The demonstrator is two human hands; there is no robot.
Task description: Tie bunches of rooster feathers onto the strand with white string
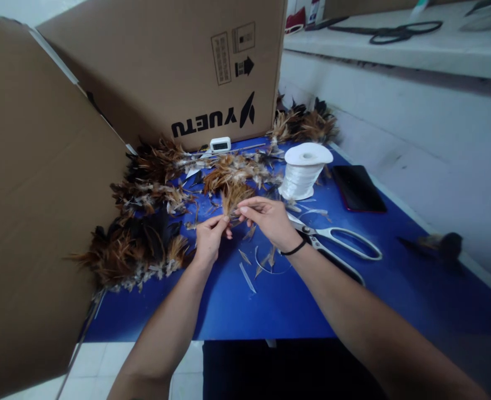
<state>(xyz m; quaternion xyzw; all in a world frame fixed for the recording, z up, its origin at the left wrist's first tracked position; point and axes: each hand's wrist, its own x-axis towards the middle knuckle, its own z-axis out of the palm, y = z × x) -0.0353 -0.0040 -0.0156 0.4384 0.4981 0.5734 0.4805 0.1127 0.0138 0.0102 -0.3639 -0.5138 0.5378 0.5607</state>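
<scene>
Between finger and thumb, my left hand (212,236) pinches the base of a small bunch of light brown feathers (234,199), whose tips fan upward and away from me. My right hand (268,219), with a black band at the wrist, is closed at the right side of the same bunch, its thumb and fingertips pressed together. Whether a single feather sits in that pinch is too small to make out. Just right of my right wrist lie large scissors (349,241) with white-rimmed handles, their blades partly hidden behind the hand.
Feather piles (132,250) line the left and back of the blue table (270,316). A white ribbon spool (306,172) stands behind my right hand, near a dark phone (358,189). Cardboard boxes (145,66) wall the left and back. Ribbon scraps (247,278) lie in front.
</scene>
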